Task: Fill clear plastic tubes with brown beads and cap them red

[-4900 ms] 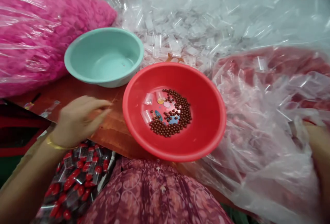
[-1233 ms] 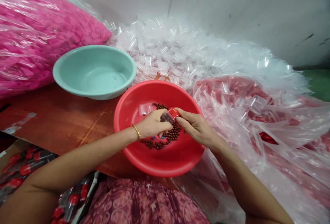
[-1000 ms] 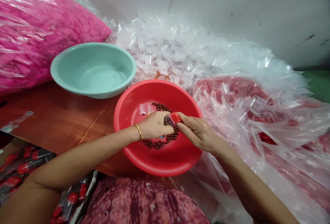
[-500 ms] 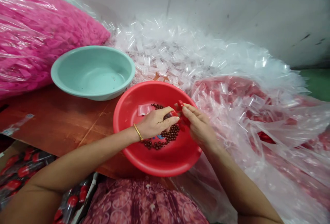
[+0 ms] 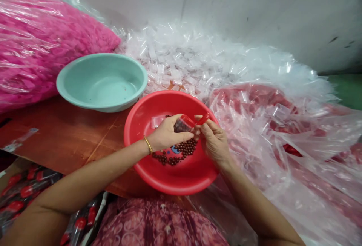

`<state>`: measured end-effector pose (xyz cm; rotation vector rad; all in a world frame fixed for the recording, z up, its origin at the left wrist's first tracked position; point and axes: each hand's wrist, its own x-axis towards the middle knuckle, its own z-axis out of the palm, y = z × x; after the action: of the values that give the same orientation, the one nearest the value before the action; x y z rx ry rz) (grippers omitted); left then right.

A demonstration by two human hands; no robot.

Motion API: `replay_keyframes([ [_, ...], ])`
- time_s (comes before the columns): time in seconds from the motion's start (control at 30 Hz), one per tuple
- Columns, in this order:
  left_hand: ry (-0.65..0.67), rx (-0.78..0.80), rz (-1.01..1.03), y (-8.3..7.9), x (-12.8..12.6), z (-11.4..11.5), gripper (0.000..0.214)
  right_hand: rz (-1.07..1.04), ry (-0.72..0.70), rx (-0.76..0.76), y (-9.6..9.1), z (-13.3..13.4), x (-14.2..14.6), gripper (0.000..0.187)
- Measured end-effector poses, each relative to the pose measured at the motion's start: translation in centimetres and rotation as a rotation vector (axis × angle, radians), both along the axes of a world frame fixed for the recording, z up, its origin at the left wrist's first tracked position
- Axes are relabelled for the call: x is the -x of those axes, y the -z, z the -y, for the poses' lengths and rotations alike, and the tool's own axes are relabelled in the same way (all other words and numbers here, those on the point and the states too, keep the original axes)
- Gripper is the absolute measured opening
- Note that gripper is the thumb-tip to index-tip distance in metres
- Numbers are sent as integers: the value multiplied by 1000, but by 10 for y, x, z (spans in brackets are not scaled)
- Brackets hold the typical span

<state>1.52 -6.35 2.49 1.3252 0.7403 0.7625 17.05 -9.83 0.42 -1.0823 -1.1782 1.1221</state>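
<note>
My left hand (image 5: 166, 133), with a gold bangle at the wrist, is closed round a small clear plastic container (image 5: 182, 125) of dark beads, its end red. It is tilted over the red basin (image 5: 175, 187). Against that end, my right hand (image 5: 216, 140) pinches a narrow red plastic piece (image 5: 203, 119) between thumb and fingers; whether the piece is joined to the container I cannot tell. Below both hands, loose brown beads (image 5: 188, 148) lie in the basin, partly hidden by my left hand. A small clear plastic piece (image 5: 157, 121) rests beside them.
A pale green basin (image 5: 102, 104) stands at the back left, by a bag of pink pieces (image 5: 56, 42). Clear plastic pieces (image 5: 181, 57) are heaped behind. A bag of red pieces (image 5: 263, 102) lies right. Filled red-capped containers (image 5: 25, 191) sit in a box at lower left.
The container in my left hand has turned, showing more of its clear, bead-filled body. My right hand has brought the red piece against the container's red end.
</note>
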Motion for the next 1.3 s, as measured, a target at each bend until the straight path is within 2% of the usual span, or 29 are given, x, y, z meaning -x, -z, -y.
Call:
replay_keyframes([
  [0.07, -6, -109, -78, 4, -1, 2, 23, 51, 36, -33, -3, -1, 5, 25],
  [0.17, -22, -286, -304, 8, 1, 3, 23, 264, -47, -90, -12, -4, 6, 24],
  [0.23, -31, -350, -447, 8, 3, 3, 23, 418, -90, -149, -17, -5, 3, 25],
  [0.43, -1, -355, -548, 6, -3, 6, 8, 899, -129, -554, -21, -4, -5, 29],
  [0.57, 33, -349, -637, 4, -8, 7, 8, 1037, -95, -680, -13, -4, -7, 29],
  [0.67, 58, -350, -692, 5, -7, 6, 11, 1056, -91, -650, -9, -4, -6, 32],
  [0.77, 89, -348, -706, 7, -6, 4, 11, 1005, -213, -549, -15, -2, -3, 36],
  [0.87, 66, -272, -562, 4, -6, 3, 9, 872, -316, -391, -27, -4, -1, 41],
  [0.97, 66, -76, -340, -9, -1, 6, 15, 650, -275, -195, -34, -12, -5, 51],
  [1.03, 39, 40, -251, -19, 15, 13, 23, 635, -224, -107, -35, -21, -11, 54],
  [1.07, -4, 63, -225, -23, 28, 19, 27, 709, -205, -79, -34, -26, -15, 52],
  [1.13, -143, 46, -207, -27, 66, 33, 32, 997, -192, -41, -31, -37, -24, 44],
  [1.2, -376, 1, -273, -21, 118, 53, 31, 1339, -261, -13, -24, -48, -32, 35],
  [1.27, -637, -76, -604, -5, 175, 76, 24, 1593, -392, 4, -14, -57, -35, 32],
  [1.3, -684, -99, -861, 7, 203, 89, 21, 1679, -450, 6, -8, -61, -34, 32],
])
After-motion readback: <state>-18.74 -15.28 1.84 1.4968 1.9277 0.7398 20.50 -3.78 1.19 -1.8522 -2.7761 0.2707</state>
